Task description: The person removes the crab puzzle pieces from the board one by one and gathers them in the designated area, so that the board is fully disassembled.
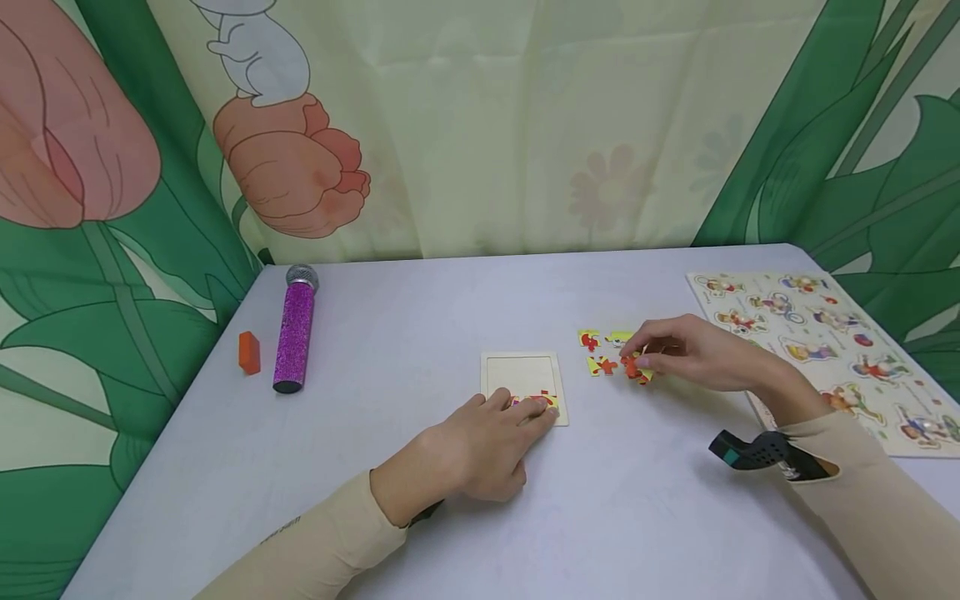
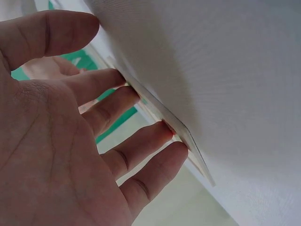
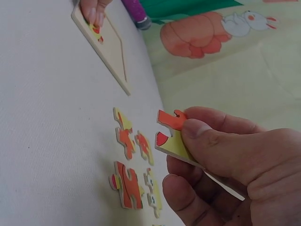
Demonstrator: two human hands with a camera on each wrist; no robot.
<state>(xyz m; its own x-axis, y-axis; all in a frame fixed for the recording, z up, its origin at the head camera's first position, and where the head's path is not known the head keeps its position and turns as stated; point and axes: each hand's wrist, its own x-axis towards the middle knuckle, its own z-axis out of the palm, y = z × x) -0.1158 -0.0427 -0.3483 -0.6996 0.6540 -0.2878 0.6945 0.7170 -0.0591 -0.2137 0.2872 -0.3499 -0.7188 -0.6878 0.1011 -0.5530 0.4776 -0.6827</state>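
A small wooden puzzle board [image 1: 517,372] with a raised rim lies in the middle of the table. Along its near edge are yellow and red puzzle pieces [image 1: 552,400], partly covered by my left hand [image 1: 483,454]. That hand's fingertips press on the board, and in the left wrist view the fingers [image 2: 141,146] reach out fairly straight. My right hand [image 1: 697,354] pinches a red and yellow puzzle piece [image 3: 175,141] between thumb and fingers, tilted above the table. Several loose puzzle pieces [image 3: 127,188] lie below and beside it, to the right of the board.
A glittery purple microphone [image 1: 295,337] lies at the left, with an orange block [image 1: 249,352] beside it. At the right lies a large white board [image 1: 817,342] with printed cartoon figures, under the right forearm. A printed curtain [image 1: 510,125] hangs behind the table.
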